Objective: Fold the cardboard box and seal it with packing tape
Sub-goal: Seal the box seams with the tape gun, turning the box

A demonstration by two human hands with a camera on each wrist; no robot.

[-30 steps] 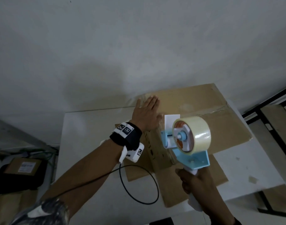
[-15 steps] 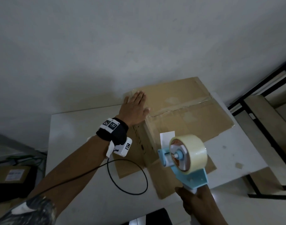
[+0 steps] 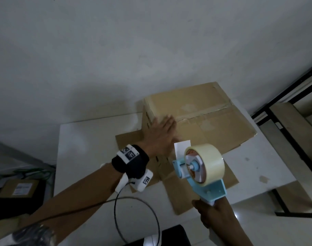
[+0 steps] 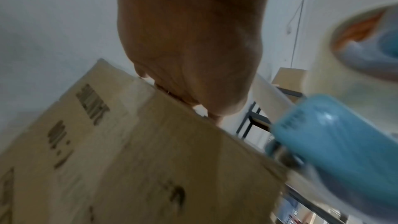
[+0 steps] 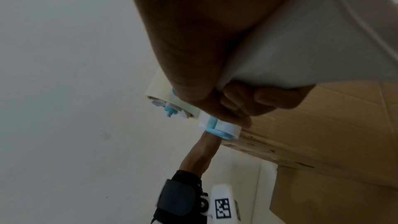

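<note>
A brown cardboard box (image 3: 210, 125) stands on the white table (image 3: 91, 139), its top flaps closed with a strip of tape along the seam. My left hand (image 3: 162, 134) lies flat with straight fingers on the box's near left top edge; in the left wrist view the palm (image 4: 193, 57) rests on that edge of the box (image 4: 129, 151). My right hand (image 3: 215, 212) grips the white handle of a blue tape dispenser (image 3: 205, 181) carrying a roll of clear tape (image 3: 207, 162), held above the box's near side. In the right wrist view my fingers (image 5: 247, 105) curl round the handle.
Loose bottom flaps (image 3: 196, 194) spread on the table under the box. A black cable (image 3: 134, 219) loops from my left wrist band. A black metal frame with boards (image 3: 284, 132) stands at the right. A small parcel (image 3: 18, 189) lies on the floor at the left.
My left hand slid right along the box top toward the seam. The tape dispenser stays raised in my right hand near the box's front. The head view shifted.
</note>
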